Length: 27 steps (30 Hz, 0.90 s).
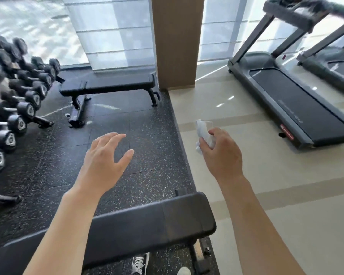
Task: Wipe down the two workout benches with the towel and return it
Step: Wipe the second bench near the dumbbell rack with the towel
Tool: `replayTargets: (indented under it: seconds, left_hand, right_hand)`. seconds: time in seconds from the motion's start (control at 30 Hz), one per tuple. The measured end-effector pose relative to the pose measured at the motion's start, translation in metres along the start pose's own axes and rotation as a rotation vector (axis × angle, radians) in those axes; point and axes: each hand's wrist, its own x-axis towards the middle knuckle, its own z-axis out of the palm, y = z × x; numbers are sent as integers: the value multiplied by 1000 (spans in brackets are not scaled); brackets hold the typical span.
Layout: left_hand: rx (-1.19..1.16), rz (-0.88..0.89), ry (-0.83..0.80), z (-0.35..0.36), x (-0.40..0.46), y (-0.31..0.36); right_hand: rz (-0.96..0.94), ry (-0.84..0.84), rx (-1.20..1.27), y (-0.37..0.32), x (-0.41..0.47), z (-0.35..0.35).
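Two workout benches are in view. The near bench [147, 221] lies directly below both forearms, its long axis running left to right across the lower frame; the far bench [109, 83] stands well apart, ahead and to the left beside the dumbbell rack [18, 92], its long axis likewise left to right. The right hand [221, 151] grips the crumpled white towel [204, 132] in curled fingers, held in the air over the floor beyond the near bench's right end (and so the nearer hand to it). The left hand [105, 157] hovers with fingers spread and relaxed, holding nothing. A downward and leftward reach would bring the towel onto the near pad.
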Motion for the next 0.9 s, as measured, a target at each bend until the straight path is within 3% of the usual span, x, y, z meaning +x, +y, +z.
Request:
replayTargets:
  seconds: [0.47, 0.9]
  left_hand:
    - [32, -266, 254, -115, -134, -112]
    - [136, -481, 375, -267, -346, -309]
  right_hand:
    - [-330, -185, 137, -186, -41, 52]
    - [-534, -398, 247, -442, -239, 130]
